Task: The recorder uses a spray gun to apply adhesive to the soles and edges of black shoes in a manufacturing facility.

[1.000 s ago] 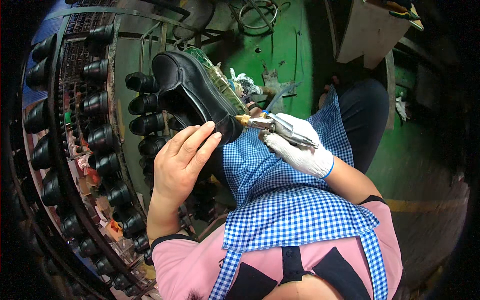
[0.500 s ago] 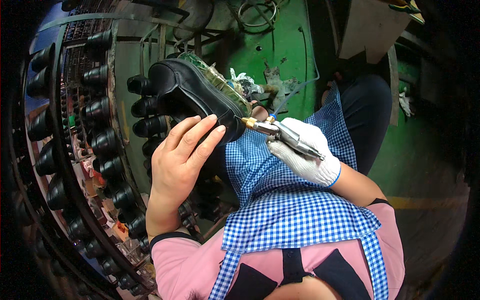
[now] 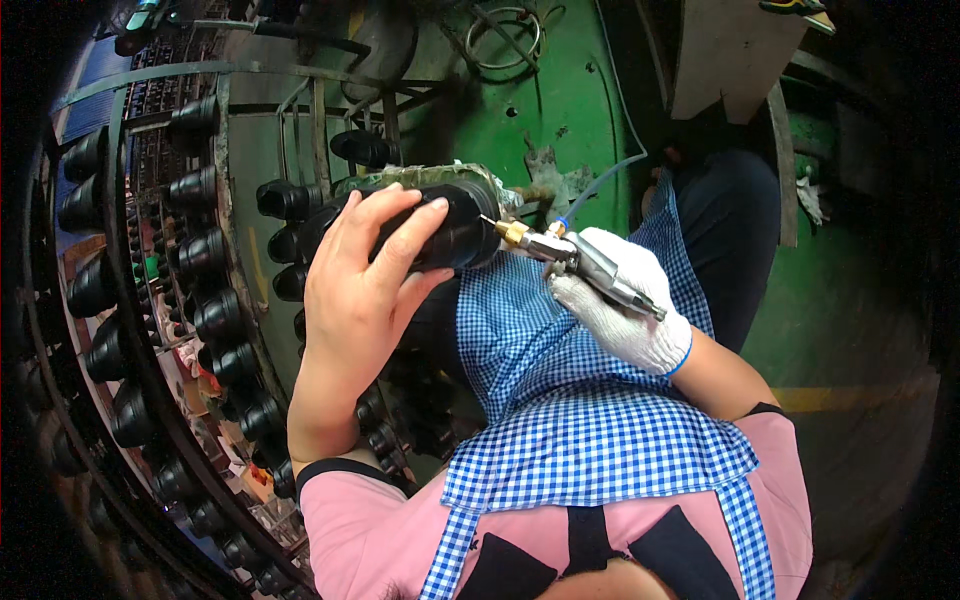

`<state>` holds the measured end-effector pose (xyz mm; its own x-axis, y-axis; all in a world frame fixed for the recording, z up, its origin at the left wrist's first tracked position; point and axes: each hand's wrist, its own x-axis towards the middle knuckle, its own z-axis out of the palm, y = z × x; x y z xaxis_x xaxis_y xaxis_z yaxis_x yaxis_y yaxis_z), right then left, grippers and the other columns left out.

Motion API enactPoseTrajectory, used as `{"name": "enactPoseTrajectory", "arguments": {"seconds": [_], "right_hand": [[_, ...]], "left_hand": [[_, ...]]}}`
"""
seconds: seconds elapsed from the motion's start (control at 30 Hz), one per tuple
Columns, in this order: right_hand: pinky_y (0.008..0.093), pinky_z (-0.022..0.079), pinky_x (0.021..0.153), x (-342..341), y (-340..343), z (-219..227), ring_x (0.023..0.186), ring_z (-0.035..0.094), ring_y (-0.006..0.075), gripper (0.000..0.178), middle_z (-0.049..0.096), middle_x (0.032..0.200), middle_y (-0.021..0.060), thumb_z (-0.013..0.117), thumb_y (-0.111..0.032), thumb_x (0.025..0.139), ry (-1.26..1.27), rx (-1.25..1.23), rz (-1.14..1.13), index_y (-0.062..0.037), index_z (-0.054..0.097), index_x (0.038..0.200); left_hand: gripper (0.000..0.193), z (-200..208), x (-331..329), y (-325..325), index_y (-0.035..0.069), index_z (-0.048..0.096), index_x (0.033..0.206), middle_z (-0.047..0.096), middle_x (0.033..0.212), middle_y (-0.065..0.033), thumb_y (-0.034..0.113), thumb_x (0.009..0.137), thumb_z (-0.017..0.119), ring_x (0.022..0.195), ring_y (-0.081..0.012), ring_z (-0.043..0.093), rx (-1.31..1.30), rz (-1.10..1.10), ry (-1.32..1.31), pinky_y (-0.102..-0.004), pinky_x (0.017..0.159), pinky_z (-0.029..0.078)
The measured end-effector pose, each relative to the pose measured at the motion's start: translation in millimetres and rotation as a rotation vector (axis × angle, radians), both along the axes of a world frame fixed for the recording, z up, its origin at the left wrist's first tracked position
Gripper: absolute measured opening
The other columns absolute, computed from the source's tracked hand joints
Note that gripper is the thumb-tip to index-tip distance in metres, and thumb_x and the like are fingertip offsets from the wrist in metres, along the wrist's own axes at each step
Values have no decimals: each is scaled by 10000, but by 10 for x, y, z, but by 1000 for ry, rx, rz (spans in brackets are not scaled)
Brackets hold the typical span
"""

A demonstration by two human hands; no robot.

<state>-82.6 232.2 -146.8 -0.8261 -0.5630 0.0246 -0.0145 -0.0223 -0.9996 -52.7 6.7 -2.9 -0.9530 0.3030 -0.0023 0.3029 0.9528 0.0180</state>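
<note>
A black leather shoe [image 3: 462,222] lies in the grip of my bare left hand [image 3: 350,270], whose fingers wrap over its side and hide part of it. My right hand [image 3: 635,320], in a white knitted glove with a blue cuff edge, is closed around a silver metal dispensing gun [image 3: 597,270]. Its brass nozzle ends in a thin needle tip, pointed at the shoe's right end; whether it touches cannot be told. From the gun runs a thin blue hose [image 3: 603,177]. Behind the shoe is a support wrapped in greenish, clear film [image 3: 425,178].
Metal racks [image 3: 122,200] holding several black shoes curve along the left, close to my left arm. More shoes [image 3: 290,200] sit just beyond my left hand. A metal ring [image 3: 503,66] lies at the far side of the green floor [image 3: 575,90]. A grey panel [image 3: 735,60] stands at far right.
The shoe has turned and tipped in my left hand, so its opening and toe show less. My right hand has shifted slightly right and nearer with the gun. Both holds remain.
</note>
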Motion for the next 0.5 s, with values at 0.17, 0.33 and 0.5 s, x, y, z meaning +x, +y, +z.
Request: {"name": "enactPoseTrajectory", "arguments": {"seconds": [0.17,0.33,0.5], "right_hand": [[334,500,605,-186,-145,-2,662,632,247,179,613,764,106,760,-201,892,-13,-45,-102,-58,707,985],[318,499,614,-402,-370,-83,658,625,220,196,629,779,100,727,-241,930,48,-88,-169,-74,716,1034],[343,509,625,-530,-679,-120,674,644,249,212,640,785,116,710,-275,940,-10,-154,-140,-68,704,987]], "left_hand": [[562,-87,-245,3,104,602,1301,586,1142,-122,158,786,820,977,-333,635,79,113,91,-414,795,538],[475,-141,-527,-47,84,577,1277,597,1166,-147,295,888,749,1001,-382,643,-26,263,117,-441,813,525],[481,-177,-715,-273,47,585,1168,607,1077,-152,439,912,698,929,-377,667,-247,311,200,-462,744,550]]}}
